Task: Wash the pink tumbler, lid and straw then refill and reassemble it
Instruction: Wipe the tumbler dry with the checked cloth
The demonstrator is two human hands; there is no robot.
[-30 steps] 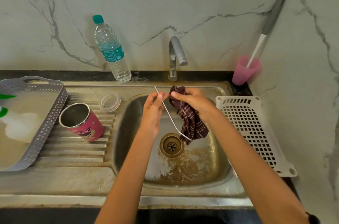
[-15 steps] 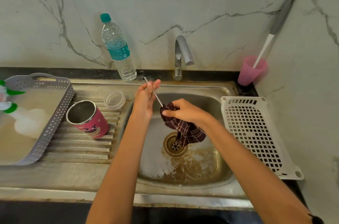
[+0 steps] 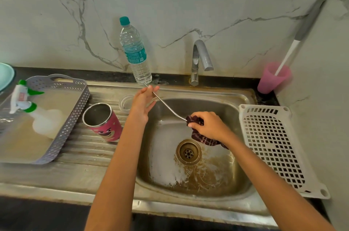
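Note:
My left hand [image 3: 143, 103] pinches the upper end of a thin metal straw [image 3: 167, 107] over the sink basin [image 3: 222, 177]. The straw's lower end runs into a dark checked cloth [image 3: 203, 137] that my right hand [image 3: 209, 126] grips around it. The pink tumbler [image 3: 104, 122] stands open and empty on the ribbed drainboard to the left of the basin. Behind it the clear lid [image 3: 125, 103] lies flat, partly hidden by my left wrist.
A water bottle [image 3: 135, 51] stands at the wall beside the tap [image 3: 200, 60]. A grey basket [image 3: 62, 123] with a spray bottle [image 3: 32, 111] sits at the left. A white perforated tray [image 3: 273, 145] lies right of the basin. A pink cup [image 3: 272, 77] holding a brush stands in the corner.
My right hand slid the cloth down the straw toward its lower end. My left hand moved up and left with the straw's top. The view shifted slightly.

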